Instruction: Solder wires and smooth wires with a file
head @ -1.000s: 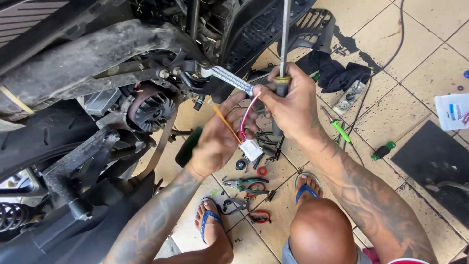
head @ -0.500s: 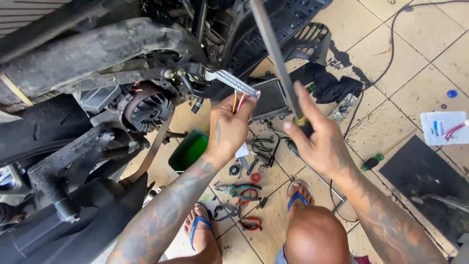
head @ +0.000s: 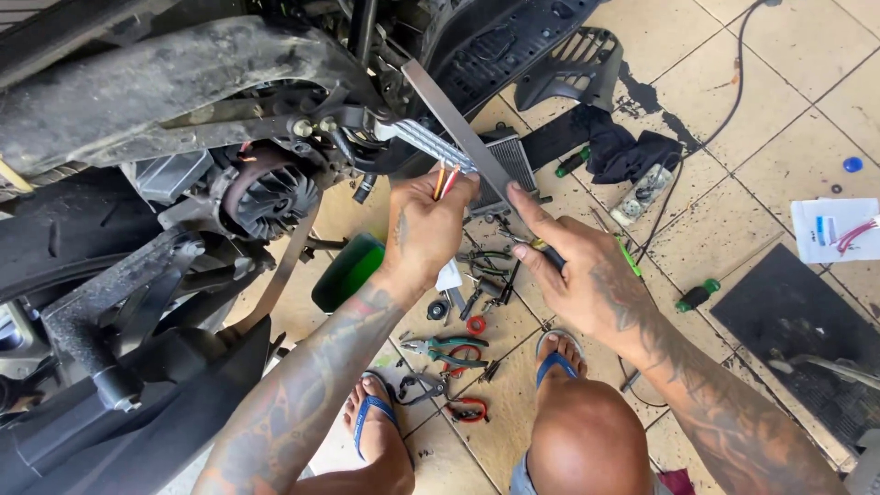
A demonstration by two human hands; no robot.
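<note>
— Since half a second ago, what has moved?

— Your left hand [head: 423, 229] has climbed closer to the scooter's underside, and the wires [head: 444, 180] you pinch now sit right at the braided sleeve [head: 426, 142]. Your right hand [head: 573, 266] has slid down the long screwdriver [head: 467, 137], whose shaft now leans up and to the left toward the dark bodywork.

— How are my hands set right now?

— Your left hand is closed, fingers gathered around the orange and red wires, which stick up just above your knuckles and meet the end of the braided sleeve. Your right hand is wrapped narrowly around the screwdriver near its handle, with the forefinger stretched along the shaft. The shaft crosses just beside the wires; I cannot tell whether it touches them.

— Where does all this sit?

— Up under the scooter, to the right of the round cooling fan [head: 273, 197] and near the rear tyre [head: 64, 238] at the left edge. A white connector [head: 449, 275] hangs below your left palm.

— And around me?

— On the tiled floor [head: 733, 119] between your blue sandals [head: 555, 353] lie pliers [head: 445, 348] with red and green grips and other small tools. A green container [head: 348, 270] stands just left of your left wrist. A dark cloth [head: 628, 147] lies beyond your right hand, and a green-handled screwdriver [head: 697, 295] well to the right.
</note>
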